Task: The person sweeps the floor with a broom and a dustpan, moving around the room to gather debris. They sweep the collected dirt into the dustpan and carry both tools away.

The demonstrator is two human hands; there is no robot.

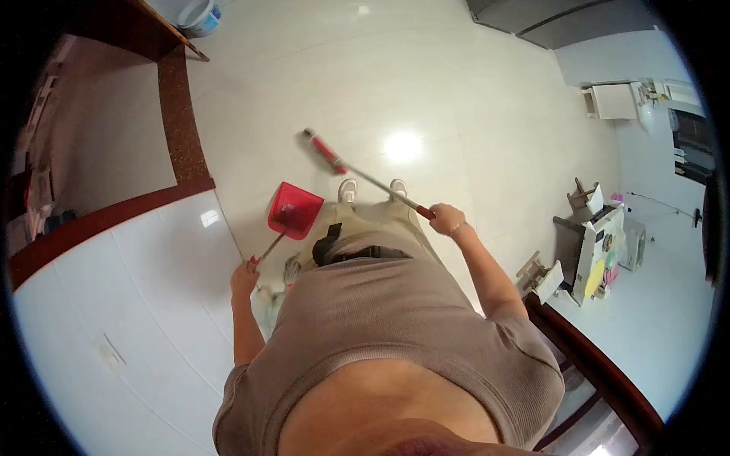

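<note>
My left hand (245,278) is closed round the upper end of the handle of a red dustpan (296,209). The pan is low by the floor, left of my feet, with a few small dark bits showing on it. My right hand (445,219) grips the red end of a broom's long metal handle. At the far end of that handle, the red and grey broom head (325,151) is over the pale floor, ahead of my shoes and up and right of the dustpan. The broom head looks slightly blurred.
A white wall (137,281) runs close along my left side, with a doorway (182,114) beyond it. A bucket (199,17) stands at the far left. To the right are a cluttered white table (601,254) and small stools (544,281). Glossy tiles (471,106) cover the floor.
</note>
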